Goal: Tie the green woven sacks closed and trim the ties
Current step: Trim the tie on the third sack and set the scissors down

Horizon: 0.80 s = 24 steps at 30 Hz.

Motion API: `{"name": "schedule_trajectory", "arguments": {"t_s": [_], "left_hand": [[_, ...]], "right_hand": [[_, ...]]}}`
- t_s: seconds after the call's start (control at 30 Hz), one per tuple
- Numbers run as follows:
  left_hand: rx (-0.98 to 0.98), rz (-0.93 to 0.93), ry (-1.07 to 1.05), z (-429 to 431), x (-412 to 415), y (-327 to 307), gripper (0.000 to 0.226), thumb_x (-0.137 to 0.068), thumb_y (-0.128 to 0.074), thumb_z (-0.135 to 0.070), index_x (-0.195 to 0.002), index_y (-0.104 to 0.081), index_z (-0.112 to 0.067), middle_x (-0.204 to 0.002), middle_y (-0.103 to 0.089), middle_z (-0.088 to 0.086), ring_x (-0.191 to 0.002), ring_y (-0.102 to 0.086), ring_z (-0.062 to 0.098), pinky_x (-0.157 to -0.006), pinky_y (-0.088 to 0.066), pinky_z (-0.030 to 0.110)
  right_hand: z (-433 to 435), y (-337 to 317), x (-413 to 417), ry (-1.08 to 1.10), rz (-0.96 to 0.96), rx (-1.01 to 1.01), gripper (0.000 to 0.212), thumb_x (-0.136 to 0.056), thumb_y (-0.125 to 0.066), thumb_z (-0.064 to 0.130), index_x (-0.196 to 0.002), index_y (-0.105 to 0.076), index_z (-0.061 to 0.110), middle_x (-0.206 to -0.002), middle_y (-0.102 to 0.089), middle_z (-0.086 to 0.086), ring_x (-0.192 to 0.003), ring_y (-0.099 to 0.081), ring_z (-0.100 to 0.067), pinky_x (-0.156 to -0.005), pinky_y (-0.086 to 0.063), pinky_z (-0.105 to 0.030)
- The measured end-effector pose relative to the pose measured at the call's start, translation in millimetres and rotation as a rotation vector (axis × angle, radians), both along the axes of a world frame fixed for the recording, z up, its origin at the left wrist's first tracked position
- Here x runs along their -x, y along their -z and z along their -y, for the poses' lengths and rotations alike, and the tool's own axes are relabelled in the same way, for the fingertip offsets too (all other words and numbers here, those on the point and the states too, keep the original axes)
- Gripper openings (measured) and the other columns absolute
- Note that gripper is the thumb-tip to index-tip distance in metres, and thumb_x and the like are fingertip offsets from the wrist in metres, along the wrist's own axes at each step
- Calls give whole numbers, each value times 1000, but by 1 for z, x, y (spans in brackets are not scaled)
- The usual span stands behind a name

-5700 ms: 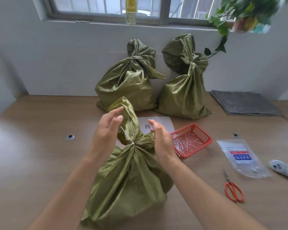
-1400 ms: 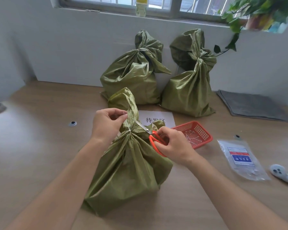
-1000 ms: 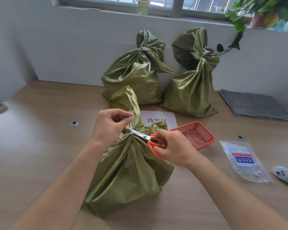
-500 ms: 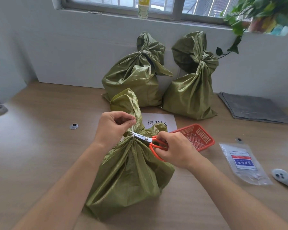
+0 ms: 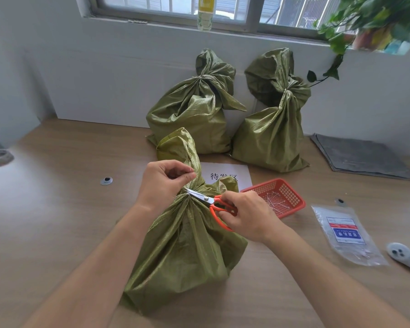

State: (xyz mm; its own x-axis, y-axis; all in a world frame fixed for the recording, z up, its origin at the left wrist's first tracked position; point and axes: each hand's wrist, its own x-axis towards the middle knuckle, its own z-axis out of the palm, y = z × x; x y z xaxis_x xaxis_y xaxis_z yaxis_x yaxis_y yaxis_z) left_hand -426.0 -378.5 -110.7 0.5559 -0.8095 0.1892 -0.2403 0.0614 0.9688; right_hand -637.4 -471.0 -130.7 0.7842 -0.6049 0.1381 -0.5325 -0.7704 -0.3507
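A green woven sack (image 5: 185, 247) stands in front of me on the wooden table, its neck gathered and bound. My left hand (image 5: 163, 181) pinches the thin white tie end beside the neck. My right hand (image 5: 246, 216) holds orange-handled scissors (image 5: 211, 202), whose steel blades are closed at the neck of the sack. Two more tied green sacks, one on the left (image 5: 194, 114) and one on the right (image 5: 272, 129), lean against the back wall.
A red mesh basket (image 5: 287, 200) with white tie pieces sits right of the sack, over a printed paper sheet (image 5: 225, 174). Further right lie a clear packet of ties (image 5: 343, 235) and a white device (image 5: 402, 255). A grey folded mat (image 5: 362, 157) lies back right.
Since the earliest frame my right hand has picked up the scissors from the table and brought them to the neck. Over the last second the blades have closed at the tie.
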Motion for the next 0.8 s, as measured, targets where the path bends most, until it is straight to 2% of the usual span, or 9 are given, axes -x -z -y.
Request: {"name": "schedule_trajectory", "arguments": {"t_s": [0.1,0.23,0.4,0.53,0.6,0.67,0.8], "left_hand": [[-8,5,-17,-1,0,-1,12,-76,-88,-9,-86,-81,-10,-79,-79,3,-77,-75,21,-77,-60,25],[-20,-7,-50,-2,0,2,11,-76,-89,-11,-84,-81,-11,-79,-79,6,-81,-74,32,-79,-63,34],[-22,-9,-76,-3,7,1,9,-79,-88,-13,-84,-80,-13,-77,-78,3,-71,-72,13,-72,-59,21],[3,-13,-62,1,15,0,10,-79,-88,-11,-87,-81,-10,-79,-79,4,-73,-73,13,-75,-60,22],[15,-32,-47,4,21,-1,12,-79,-87,-8,-89,-81,-5,-82,-79,8,-73,-72,12,-75,-60,21],[20,-32,-19,7,29,-1,12,-80,-86,-6,-90,-80,-4,-82,-79,10,-73,-72,11,-75,-59,21],[-12,-12,65,20,49,4,10,-80,-86,-8,-88,-81,-10,-81,-79,5,-76,-74,14,-78,-60,25]], "right_hand": [[0,0,0,-5,15,7,22,-97,-65,41,-109,-73,24,-79,-62,13,-62,-52,-1,-60,-31,-11],[-1,-2,3,11,34,18,21,-97,-66,38,-105,-78,22,-82,-73,6,-66,-62,-9,-64,-43,-18],[-3,0,7,92,32,-34,20,-96,-68,34,-99,-77,16,-72,-62,8,-63,-54,-4,-56,-31,-13],[-7,4,10,186,99,-139,24,-94,-74,33,-108,-77,14,-89,-73,2,-77,-65,-10,-62,-44,-13],[-8,7,14,251,151,-186,28,-92,-76,35,-110,-77,13,-91,-75,3,-80,-68,-11,-65,-51,-15],[-7,11,21,338,208,-245,26,-91,-78,34,-108,-76,14,-93,-75,3,-83,-69,-11,-65,-50,-13],[-4,27,43,491,327,-403,20,-91,-78,33,-105,-74,20,-93,-75,6,-85,-71,-12,-68,-55,-19]]}}
